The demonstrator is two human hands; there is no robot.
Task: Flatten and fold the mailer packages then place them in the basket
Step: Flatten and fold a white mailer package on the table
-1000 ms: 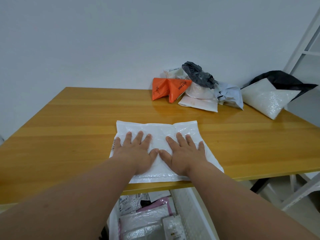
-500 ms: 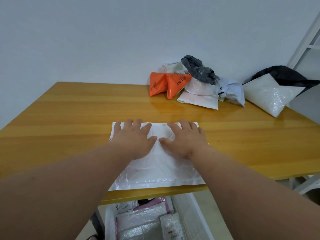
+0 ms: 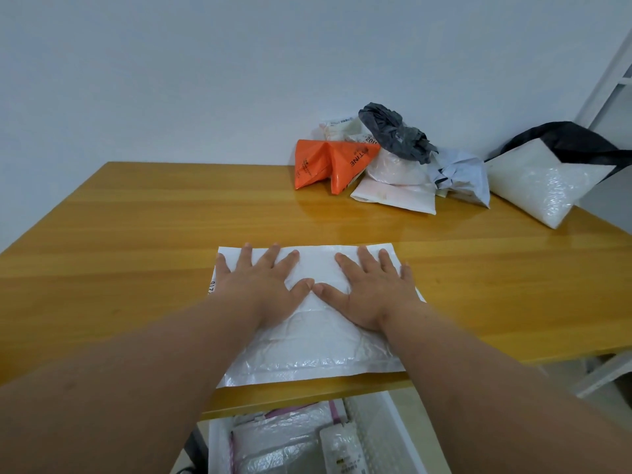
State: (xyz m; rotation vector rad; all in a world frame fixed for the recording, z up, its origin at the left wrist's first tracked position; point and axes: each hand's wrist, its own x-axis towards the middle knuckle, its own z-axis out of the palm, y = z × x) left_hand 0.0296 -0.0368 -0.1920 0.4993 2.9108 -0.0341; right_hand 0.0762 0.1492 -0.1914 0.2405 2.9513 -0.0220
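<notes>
A white bubble mailer (image 3: 309, 340), crinkly and rectangular, was laid flat at the near edge of the glossy wooden tabletop (image 3: 136, 234). It was pressed by the left hand (image 3: 263, 285) and right hand (image 3: 371, 290), fingers splayed, nothing held in either grip. Crumpled mailers were piled at the far edge: orange mailer (image 3: 328, 164), grey bag (image 3: 396, 135). A white basket (image 3: 379, 436) with flattened mailers was seen below the table's edge.

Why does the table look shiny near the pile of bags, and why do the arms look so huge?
Head view: the glossy wooden table mirrors the orange plastic mailer and the pale bags beside it, hence the sheen; the wide-angle lens swells the forearms near the camera, while the left hand and right hand, flat on the white bubble mailer, look normal.
</notes>
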